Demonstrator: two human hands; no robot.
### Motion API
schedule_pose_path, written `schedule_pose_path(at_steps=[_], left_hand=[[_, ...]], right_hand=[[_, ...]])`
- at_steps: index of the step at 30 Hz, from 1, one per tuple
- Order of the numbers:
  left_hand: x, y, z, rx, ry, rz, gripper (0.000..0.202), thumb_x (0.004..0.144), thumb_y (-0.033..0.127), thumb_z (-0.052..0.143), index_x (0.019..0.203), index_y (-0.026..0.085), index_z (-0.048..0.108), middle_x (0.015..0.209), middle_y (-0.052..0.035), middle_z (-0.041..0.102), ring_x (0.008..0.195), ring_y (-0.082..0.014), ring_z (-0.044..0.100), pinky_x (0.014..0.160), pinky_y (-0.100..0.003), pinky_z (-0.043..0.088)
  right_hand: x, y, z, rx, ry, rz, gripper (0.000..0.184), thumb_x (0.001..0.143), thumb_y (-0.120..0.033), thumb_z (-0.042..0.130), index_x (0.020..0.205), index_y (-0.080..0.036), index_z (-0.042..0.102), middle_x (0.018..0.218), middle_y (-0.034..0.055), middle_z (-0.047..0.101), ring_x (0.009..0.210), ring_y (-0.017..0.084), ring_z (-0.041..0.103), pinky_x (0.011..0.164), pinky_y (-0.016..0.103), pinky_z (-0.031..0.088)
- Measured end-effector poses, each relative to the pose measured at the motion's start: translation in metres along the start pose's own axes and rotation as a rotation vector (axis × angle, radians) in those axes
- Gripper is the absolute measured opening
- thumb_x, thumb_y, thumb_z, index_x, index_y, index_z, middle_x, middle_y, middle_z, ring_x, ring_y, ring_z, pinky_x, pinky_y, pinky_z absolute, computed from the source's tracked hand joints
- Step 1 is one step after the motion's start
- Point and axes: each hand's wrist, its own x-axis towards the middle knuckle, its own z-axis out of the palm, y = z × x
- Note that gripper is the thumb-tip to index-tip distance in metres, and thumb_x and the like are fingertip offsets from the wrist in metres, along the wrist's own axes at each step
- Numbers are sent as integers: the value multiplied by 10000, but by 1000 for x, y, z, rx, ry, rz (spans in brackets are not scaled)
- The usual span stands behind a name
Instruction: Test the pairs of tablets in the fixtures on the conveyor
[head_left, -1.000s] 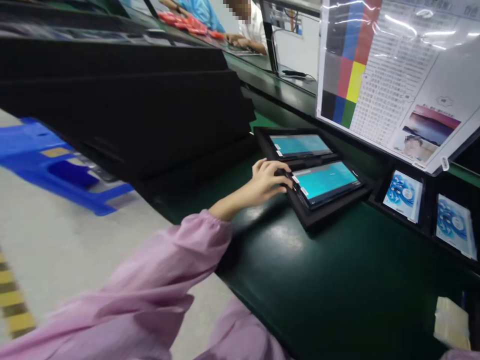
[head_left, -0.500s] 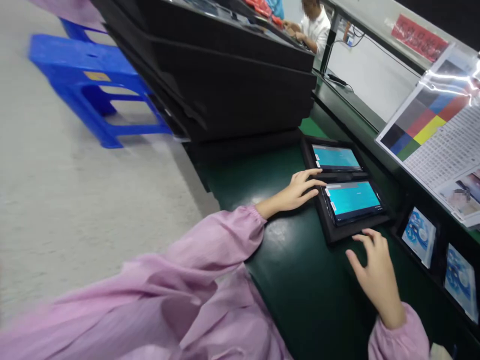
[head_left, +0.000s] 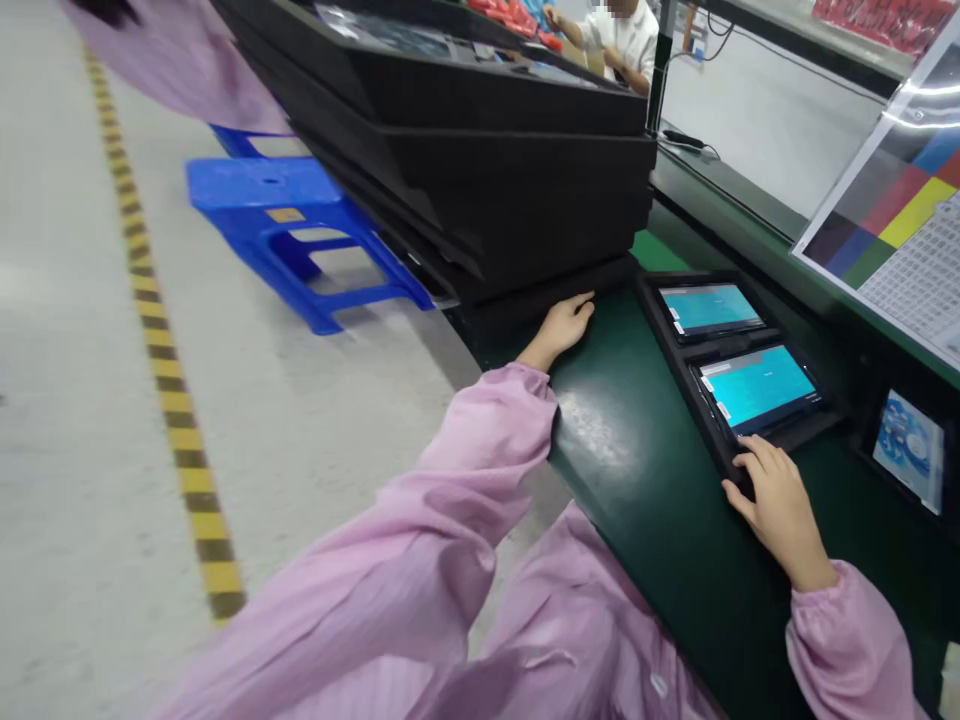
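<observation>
My left hand (head_left: 562, 327) rests against the bottom edge of a tall stack of black trays (head_left: 517, 200), fingers stretched out and thumb apart; its fingertips are partly lost against the dark stack. My right hand (head_left: 776, 505) is at the near corner of a black two-slot tray (head_left: 679, 375) on the green table (head_left: 622, 430), fingers over the rim and thumb at its side. In that tray lie two tablets, the far tablet (head_left: 712, 308) and the near tablet (head_left: 759, 385), both lit with blue-green screens and carrying small white labels.
A blue plastic stool (head_left: 262, 185) stands on the floor left of the stack, near a yellow-black floor stripe (head_left: 172, 400). On the right are a colour chart sheet (head_left: 900, 210) and another device (head_left: 909, 445) with a blue picture. A person in white (head_left: 626, 40) works behind the stack.
My left hand has left the near tablet's edge and moved over to the stack's base. My right hand has come onto the tray's near corner. The view has swung left.
</observation>
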Motion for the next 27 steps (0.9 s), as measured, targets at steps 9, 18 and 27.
schedule_pose_path(at_steps=[9, 18, 27], left_hand=[[-17, 24, -4, -297, -98, -62, 611, 938, 270, 506, 1527, 133, 593, 1606, -129, 543, 1512, -292, 486, 1309, -465, 337], [-122, 52, 9, -339, -623, -57, 793, 856, 350, 563, 1642, 325, 464, 1672, 20, 457, 1541, -344, 449, 1277, -487, 415], [-135, 71, 16, -99, -724, 9, 906, 886, 413, 625, 1705, 211, 295, 1709, -91, 394, 1586, -349, 353, 1327, -490, 307]], right_hand=[[-91, -13, -31, 83, 62, 30, 224, 970, -216, 574, 795, -238, 437, 980, 47, 627, 907, 229, 691, 1113, 677, 536], [-124, -42, -68, 95, -6, 21, 246, 968, -208, 571, 726, -230, 610, 1030, 79, 666, 1005, 268, 667, 864, 461, 597], [-80, -16, -54, -72, -141, -8, 392, 1137, -406, 445, 1322, -245, 751, 1529, 147, 565, 1390, 369, 532, 1103, 596, 486]])
